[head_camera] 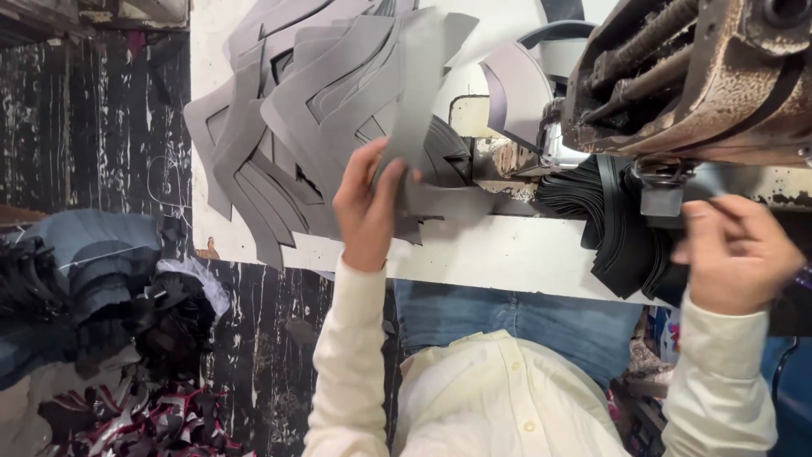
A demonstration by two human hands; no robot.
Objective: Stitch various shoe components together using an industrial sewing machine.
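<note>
One grey piece [416, 93] in left fingers [372, 182]

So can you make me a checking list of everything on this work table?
Surface: white table, worn at its edge.
Job's things: fanned pile of grey cut pieces; black strips stacked at the table edge.
Clutter: heap of dark scraps on the floor.
Hands: left hand fingers pinch one grey piece; right hand by the black strips, grip unclear.
Cables: nothing seen.
Surroundings: rusty machine; black scuffed floor.
</note>
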